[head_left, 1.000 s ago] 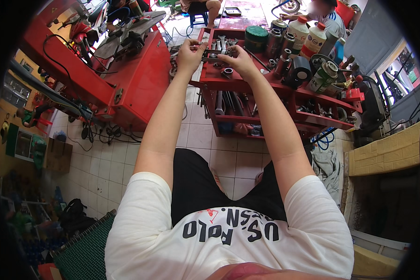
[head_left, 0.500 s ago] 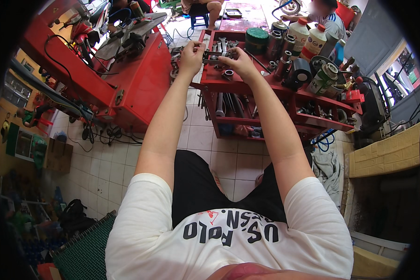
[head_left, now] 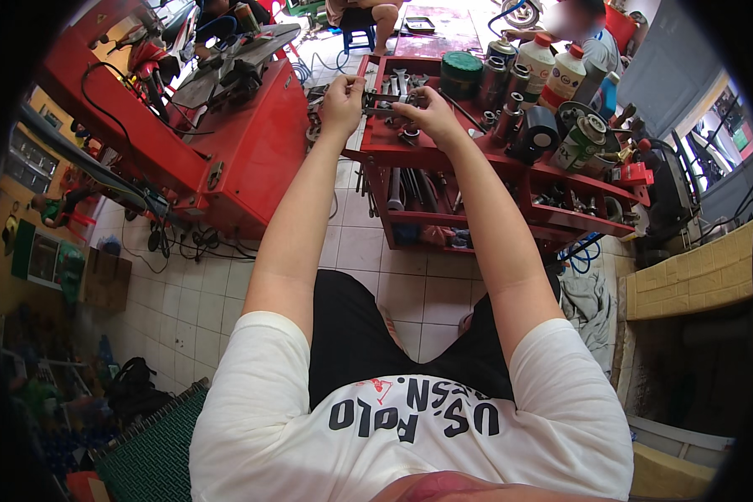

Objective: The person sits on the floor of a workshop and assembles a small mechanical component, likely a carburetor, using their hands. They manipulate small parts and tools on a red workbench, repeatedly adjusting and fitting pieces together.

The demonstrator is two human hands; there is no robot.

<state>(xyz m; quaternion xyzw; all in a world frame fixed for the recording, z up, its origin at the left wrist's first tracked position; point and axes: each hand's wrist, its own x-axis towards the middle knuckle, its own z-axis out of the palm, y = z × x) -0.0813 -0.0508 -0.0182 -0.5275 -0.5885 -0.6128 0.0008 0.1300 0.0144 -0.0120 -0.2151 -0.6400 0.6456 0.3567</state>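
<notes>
Both my arms reach forward over the near left end of a red tool cart (head_left: 422,151). Between my hands is a small dark and silvery metal piece (head_left: 381,102) with two roughly parallel bars; its exact kind is too small to make out. The fingers of my left hand (head_left: 340,105) pinch its left end. My right hand (head_left: 432,115) grips its right end between thumb and fingers. Behind it, several silver wrenches (head_left: 400,81) lie in the cart's top tray. A dark round socket-like part (head_left: 410,135) sits just below my right hand.
A green-lidded tub (head_left: 461,74), metal cylinders (head_left: 493,79), white bottles with red caps (head_left: 535,60) and spray cans (head_left: 583,134) crowd the cart's right side. At left stands a red machine (head_left: 255,146) with cables by its base. A person (head_left: 590,38) sits beyond the cart.
Both hands stay nearly in place on the metal piece, with only a very slight shift of the right fingers. Otherwise the scene looks the same.
</notes>
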